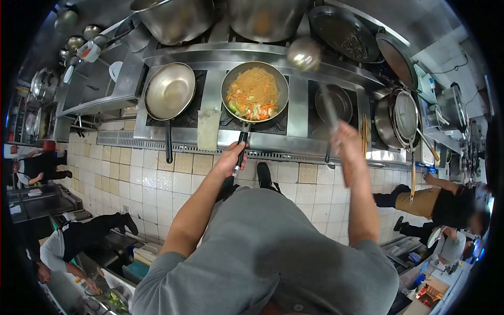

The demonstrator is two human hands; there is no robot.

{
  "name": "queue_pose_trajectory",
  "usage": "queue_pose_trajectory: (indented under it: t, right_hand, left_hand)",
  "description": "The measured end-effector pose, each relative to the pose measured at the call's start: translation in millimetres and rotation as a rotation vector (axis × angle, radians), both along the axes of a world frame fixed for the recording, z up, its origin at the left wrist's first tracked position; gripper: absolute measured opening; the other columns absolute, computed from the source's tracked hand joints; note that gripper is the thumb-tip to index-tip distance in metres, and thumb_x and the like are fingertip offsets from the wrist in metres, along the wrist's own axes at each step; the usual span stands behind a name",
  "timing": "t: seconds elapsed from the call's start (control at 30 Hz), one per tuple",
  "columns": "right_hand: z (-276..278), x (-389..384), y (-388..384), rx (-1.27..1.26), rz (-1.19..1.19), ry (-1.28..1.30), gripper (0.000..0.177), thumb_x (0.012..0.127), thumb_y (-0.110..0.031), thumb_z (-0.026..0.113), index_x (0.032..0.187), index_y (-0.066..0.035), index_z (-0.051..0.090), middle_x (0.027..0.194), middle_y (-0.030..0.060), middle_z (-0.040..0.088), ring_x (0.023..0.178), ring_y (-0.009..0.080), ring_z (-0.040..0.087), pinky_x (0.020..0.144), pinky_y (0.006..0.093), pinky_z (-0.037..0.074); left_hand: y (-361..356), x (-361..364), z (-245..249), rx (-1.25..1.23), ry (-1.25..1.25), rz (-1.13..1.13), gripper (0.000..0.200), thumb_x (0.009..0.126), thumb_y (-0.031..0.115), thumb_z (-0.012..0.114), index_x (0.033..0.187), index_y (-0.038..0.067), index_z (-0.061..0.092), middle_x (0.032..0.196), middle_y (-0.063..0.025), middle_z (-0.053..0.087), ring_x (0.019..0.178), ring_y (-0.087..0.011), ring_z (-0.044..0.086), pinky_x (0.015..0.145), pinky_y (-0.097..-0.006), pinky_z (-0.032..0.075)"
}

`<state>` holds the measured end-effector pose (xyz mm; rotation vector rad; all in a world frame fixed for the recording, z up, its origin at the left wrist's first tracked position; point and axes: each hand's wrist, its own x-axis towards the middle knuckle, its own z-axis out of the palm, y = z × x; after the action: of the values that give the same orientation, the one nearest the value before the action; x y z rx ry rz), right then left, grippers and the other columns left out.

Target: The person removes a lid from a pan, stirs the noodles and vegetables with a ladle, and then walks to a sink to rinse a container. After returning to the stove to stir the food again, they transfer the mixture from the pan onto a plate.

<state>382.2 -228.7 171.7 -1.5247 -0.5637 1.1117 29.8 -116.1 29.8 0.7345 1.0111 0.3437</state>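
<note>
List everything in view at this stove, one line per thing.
noodle pan: one, steel, middle of the stove, holding noodles and vegetables
empty pan: one, silver, left of it
small pan: one, dark, right of it
big pots: two, steel, at the back
cloth: one, pale, front edge
ladle: one, steel, raised
people: several, at the sides
left hand: on the noodle pan's handle
right hand: gripping the ladle's handle

Steel stove (299,100), noodle pan (254,92) on its middle burner, empty wok (169,90) left, cloth (208,128) between.
</note>
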Motion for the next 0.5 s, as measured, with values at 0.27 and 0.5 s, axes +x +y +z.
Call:
queue_pose_trajectory:
  t: [0.27,0.5]
  right_hand:
    - [-84,-171,46,-0.036,0.004,0.342,0.027,0.091,-0.012,0.063,0.114,0.0,0.059,0.081,0.0016,0.06,0.067,0.0103,0.058,0.058,0.0215,0.048]
    - [-46,-221,-45,-0.121,-0.052,0.23,0.02,0.094,-0.015,0.057,0.109,-0.001,0.059,0.069,0.0004,0.055,0.051,0.01,0.049,0.046,0.0241,0.039]
  left_hand:
    - [8,-28,-6,0.078,0.019,-0.052,0.033,0.1,0.04,0.049,0.107,0.008,0.053,0.066,-0.0013,0.05,0.048,-0.0121,0.046,0.042,-0.0288,0.041]
    - [27,-52,-9,0.04,-0.021,-0.144,0.028,0.1,0.036,0.048,0.102,0.009,0.052,0.069,-0.0026,0.051,0.05,-0.0129,0.048,0.042,-0.0301,0.042]
